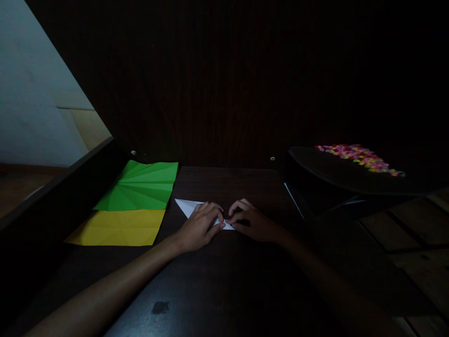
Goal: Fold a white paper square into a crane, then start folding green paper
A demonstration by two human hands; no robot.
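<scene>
Dark tabletop [213,281], wide margin around hands [199,230] on folded white paper [187,206]

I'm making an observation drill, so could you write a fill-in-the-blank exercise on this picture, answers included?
1. The left hand and right hand meet at a folded paper coloured ____.
2. A creased green sheet partly covers another sheet coloured ____.
3. Relative to the hands, those two sheets lie to the person's ____.
4. The multicoloured cluster is to the person's ____.

Missing words: white; yellow; left; right.
</scene>
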